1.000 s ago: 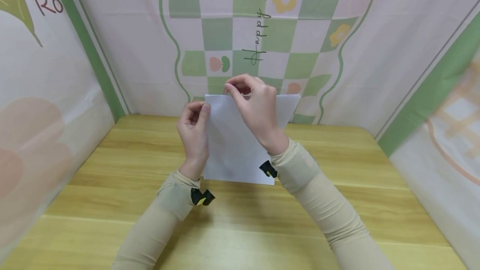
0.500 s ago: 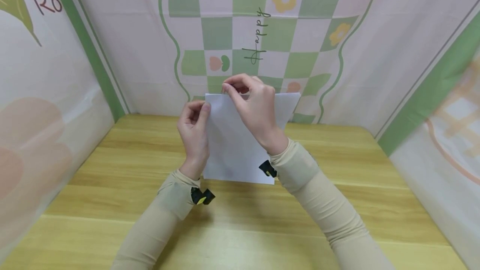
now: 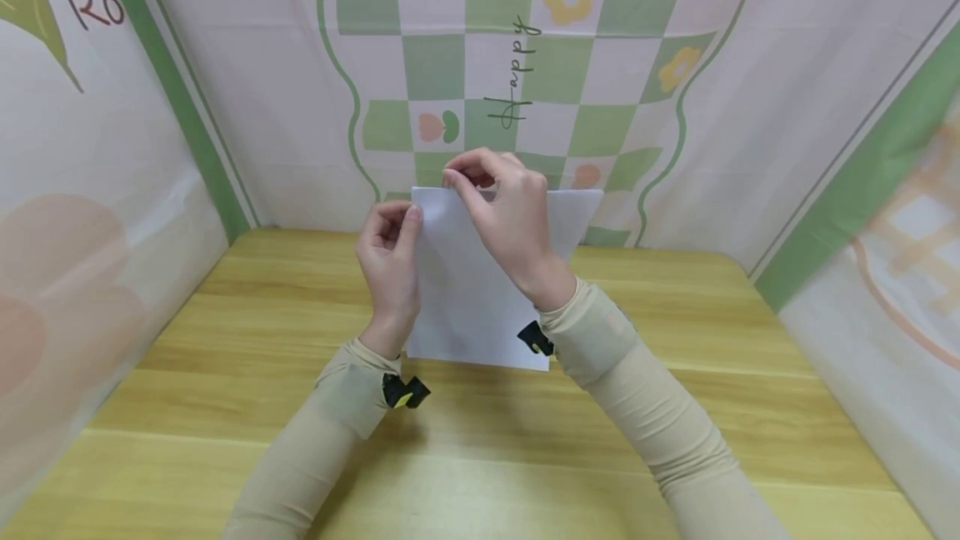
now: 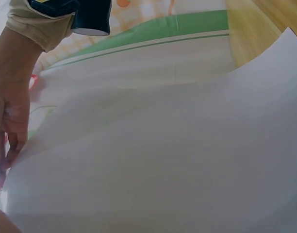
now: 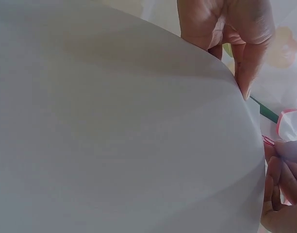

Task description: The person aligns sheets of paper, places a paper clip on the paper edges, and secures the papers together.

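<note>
White paper (image 3: 472,290) is held up above the table, facing the head camera. My left hand (image 3: 387,265) pinches its upper left edge between thumb and fingers. Over the top edge, my right hand (image 3: 510,215) pinches a small red wire loop that looks like a paper clip (image 5: 268,140), right at the paper's edge in the right wrist view. That view also has a second paper layer (image 5: 254,108) showing behind the front one. The clip is hidden behind my fingers in the head view. In the left wrist view the paper covers most of the frame.
The wooden table (image 3: 480,473) spreads beneath both arms. Behind it hangs a checkered, flower-printed cloth (image 3: 495,65), with printed side panels (image 3: 90,148) to left and right. Small black wrist cameras (image 3: 406,392) sit on the beige sleeves.
My right hand's fingertips have shifted slightly left along the paper's top edge. The left hand and the paper have stayed almost still.
</note>
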A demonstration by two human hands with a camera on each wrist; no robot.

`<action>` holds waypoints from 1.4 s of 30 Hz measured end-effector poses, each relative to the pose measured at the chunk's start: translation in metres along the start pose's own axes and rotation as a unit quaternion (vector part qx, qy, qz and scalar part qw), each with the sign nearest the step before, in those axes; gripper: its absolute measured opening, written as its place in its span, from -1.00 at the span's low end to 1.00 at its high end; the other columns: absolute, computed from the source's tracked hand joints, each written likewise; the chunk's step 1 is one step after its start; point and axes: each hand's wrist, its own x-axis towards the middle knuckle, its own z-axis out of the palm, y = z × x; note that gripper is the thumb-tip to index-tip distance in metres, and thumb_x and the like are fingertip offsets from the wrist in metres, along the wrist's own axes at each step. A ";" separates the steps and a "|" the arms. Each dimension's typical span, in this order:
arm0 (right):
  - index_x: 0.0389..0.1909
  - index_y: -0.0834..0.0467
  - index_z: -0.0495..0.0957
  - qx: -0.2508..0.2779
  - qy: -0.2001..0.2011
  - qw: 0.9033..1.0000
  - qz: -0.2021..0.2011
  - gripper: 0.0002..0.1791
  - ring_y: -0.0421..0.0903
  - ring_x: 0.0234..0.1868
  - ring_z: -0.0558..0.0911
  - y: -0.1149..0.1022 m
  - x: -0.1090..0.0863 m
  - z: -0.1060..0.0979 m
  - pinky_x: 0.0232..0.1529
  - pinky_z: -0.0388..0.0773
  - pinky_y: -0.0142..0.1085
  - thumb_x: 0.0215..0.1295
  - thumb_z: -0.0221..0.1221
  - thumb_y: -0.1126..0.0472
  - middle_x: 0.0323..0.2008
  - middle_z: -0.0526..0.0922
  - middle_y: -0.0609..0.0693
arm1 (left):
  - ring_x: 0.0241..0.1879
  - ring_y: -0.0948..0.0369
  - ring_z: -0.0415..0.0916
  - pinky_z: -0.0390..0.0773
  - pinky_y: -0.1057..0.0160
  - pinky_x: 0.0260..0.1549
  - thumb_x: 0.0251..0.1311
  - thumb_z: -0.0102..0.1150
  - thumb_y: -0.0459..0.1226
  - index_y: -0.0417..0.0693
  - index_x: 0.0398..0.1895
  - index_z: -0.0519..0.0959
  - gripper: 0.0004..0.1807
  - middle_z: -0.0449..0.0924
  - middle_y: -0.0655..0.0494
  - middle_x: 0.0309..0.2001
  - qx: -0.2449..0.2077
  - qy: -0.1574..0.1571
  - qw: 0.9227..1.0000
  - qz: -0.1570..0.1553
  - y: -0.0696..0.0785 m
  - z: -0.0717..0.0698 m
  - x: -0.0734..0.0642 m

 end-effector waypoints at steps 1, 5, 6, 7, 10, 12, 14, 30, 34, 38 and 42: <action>-0.35 0.15 0.67 0.000 0.000 1.000 -0.001 -0.87 -0.23 -0.38 0.60 0.000 0.000 0.000 -0.28 0.53 -0.44 0.22 0.26 0.16 -0.43 0.70 -0.05 | -0.35 0.24 0.39 0.38 0.38 -0.33 0.22 0.16 -0.36 -0.43 -0.25 0.49 -0.79 0.48 0.15 -0.36 0.001 -0.001 1.000 0.000 0.000 0.000 0.000; -0.36 0.16 0.67 -0.002 -0.003 1.000 -0.004 -0.87 -0.22 -0.37 0.60 0.000 -0.001 0.001 -0.27 0.53 -0.44 0.22 0.26 0.17 -0.44 0.70 -0.05 | -0.35 0.24 0.39 0.39 0.38 -0.33 0.22 0.16 -0.37 -0.44 -0.25 0.48 -0.79 0.48 0.16 -0.37 0.005 -0.003 1.000 0.000 -0.002 -0.001 0.001; -0.36 0.16 0.67 -0.002 -0.003 1.000 -0.005 -0.87 -0.21 -0.37 0.60 0.000 -0.001 0.001 -0.26 0.54 -0.44 0.22 0.25 0.17 -0.44 0.70 -0.05 | -0.35 0.24 0.39 0.38 0.38 -0.33 0.22 0.15 -0.38 -0.43 -0.25 0.48 -0.80 0.48 0.16 -0.37 0.006 -0.003 1.000 -0.001 -0.002 -0.001 0.001; -0.36 0.16 0.67 -0.003 -0.004 1.000 -0.005 -0.88 -0.21 -0.37 0.60 0.000 -0.001 0.001 -0.26 0.54 -0.44 0.22 0.25 0.17 -0.44 0.70 -0.05 | -0.36 0.24 0.39 0.38 0.38 -0.33 0.22 0.15 -0.38 -0.44 -0.24 0.48 -0.80 0.48 0.17 -0.37 0.006 -0.003 1.000 -0.001 -0.002 -0.001 0.001; -0.36 0.16 0.67 -0.003 -0.006 1.000 -0.007 -0.88 -0.21 -0.36 0.60 0.000 -0.001 0.001 -0.26 0.54 -0.44 0.23 0.25 0.18 -0.44 0.70 -0.05 | -0.35 0.25 0.39 0.38 0.38 -0.33 0.22 0.15 -0.39 -0.43 -0.25 0.48 -0.81 0.48 0.17 -0.36 0.006 -0.003 1.000 -0.002 -0.003 -0.001 0.000; -0.37 0.16 0.67 -0.003 -0.006 1.000 -0.008 -0.88 -0.20 -0.36 0.60 0.000 -0.002 0.001 -0.26 0.54 -0.44 0.22 0.25 0.18 -0.44 0.70 -0.05 | -0.35 0.24 0.39 0.38 0.37 -0.33 0.22 0.14 -0.39 -0.42 -0.25 0.48 -0.81 0.48 0.17 -0.36 0.007 -0.003 1.000 -0.004 -0.002 -0.001 0.000; -0.37 0.15 0.67 -0.005 -0.007 1.000 -0.010 -0.88 -0.20 -0.35 0.59 0.000 -0.002 0.001 -0.25 0.54 -0.44 0.22 0.26 0.18 -0.44 0.70 -0.05 | -0.35 0.25 0.39 0.39 0.37 -0.33 0.22 0.14 -0.38 -0.42 -0.24 0.48 -0.81 0.48 0.17 -0.36 0.010 -0.003 1.000 -0.004 -0.002 -0.001 0.000; -0.39 0.14 0.67 -0.009 -0.009 1.000 -0.013 -0.89 -0.21 -0.34 0.58 0.001 -0.003 0.003 -0.25 0.53 -0.44 0.22 0.26 0.18 -0.45 0.70 -0.07 | -0.35 0.24 0.40 0.40 0.37 -0.32 0.23 0.13 -0.38 -0.42 -0.23 0.48 -0.80 0.48 0.17 -0.36 0.017 -0.003 1.000 -0.011 -0.001 -0.001 -0.001; -0.39 0.14 0.67 -0.009 -0.010 1.000 -0.014 -0.89 -0.21 -0.34 0.58 0.000 -0.002 0.002 -0.26 0.54 -0.44 0.22 0.25 0.18 -0.45 0.70 -0.07 | -0.35 0.23 0.41 0.41 0.36 -0.32 0.23 0.12 -0.37 -0.41 -0.23 0.48 -0.81 0.48 0.15 -0.35 0.018 -0.003 1.000 -0.009 -0.001 -0.001 -0.001; -0.40 0.14 0.67 -0.008 -0.008 1.000 -0.016 -0.89 -0.20 -0.35 0.58 0.000 -0.002 0.003 -0.26 0.54 -0.44 0.22 0.26 0.18 -0.46 0.69 -0.07 | -0.36 0.23 0.40 0.41 0.37 -0.33 0.23 0.13 -0.37 -0.41 -0.23 0.48 -0.81 0.49 0.15 -0.36 0.017 -0.004 1.000 -0.007 -0.002 -0.001 0.000; -0.40 0.14 0.67 -0.006 -0.006 1.000 -0.018 -0.90 -0.20 -0.35 0.58 0.000 -0.002 0.003 -0.27 0.54 -0.44 0.21 0.26 0.19 -0.46 0.69 -0.07 | -0.37 0.23 0.40 0.41 0.37 -0.33 0.23 0.13 -0.38 -0.43 -0.23 0.48 -0.80 0.49 0.16 -0.36 0.014 -0.004 1.000 -0.006 -0.003 -0.001 0.000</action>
